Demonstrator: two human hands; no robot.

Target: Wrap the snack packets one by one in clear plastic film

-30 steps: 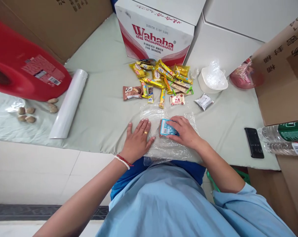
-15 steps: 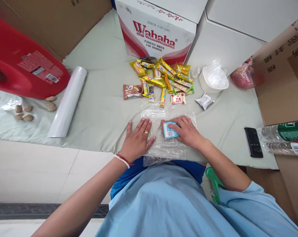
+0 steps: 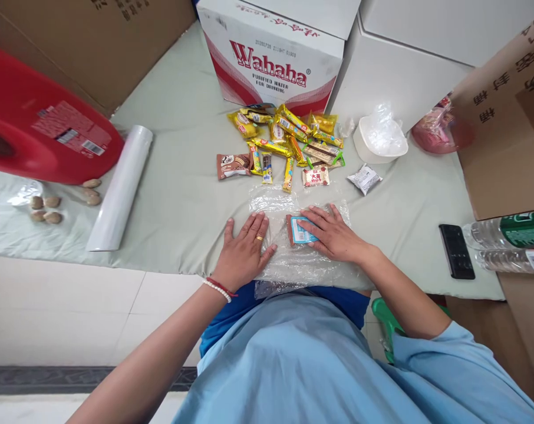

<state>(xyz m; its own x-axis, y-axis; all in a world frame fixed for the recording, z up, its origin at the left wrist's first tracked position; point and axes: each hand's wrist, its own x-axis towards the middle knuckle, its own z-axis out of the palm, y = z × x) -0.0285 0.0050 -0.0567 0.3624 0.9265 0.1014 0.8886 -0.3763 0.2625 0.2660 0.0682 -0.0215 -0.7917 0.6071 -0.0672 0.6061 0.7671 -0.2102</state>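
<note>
My left hand lies flat with its fingers stretched out, pressing on the left edge of a clear plastic film sheet. The film is spread on the cloth-covered table and hangs over its front edge. On the film sits a small brown snack packet with a blue-and-white label. My right hand rests over the packet's right part, fingers extended and spread, hiding that part. Beyond the film lies a pile of wrapped snacks, mostly yellow. Closest to the film are a red-and-white snack and a brown packet.
A white plastic film roll and a red jug stand left, near several brown nuts. The Wahaha carton is behind. Rightward are a white bowl, silver packet, phone and bottles.
My right hand has gone from fingers curled round the packet to lying flatter and spread over it. My left hand stays in place on the film. The view has shifted slightly.
</note>
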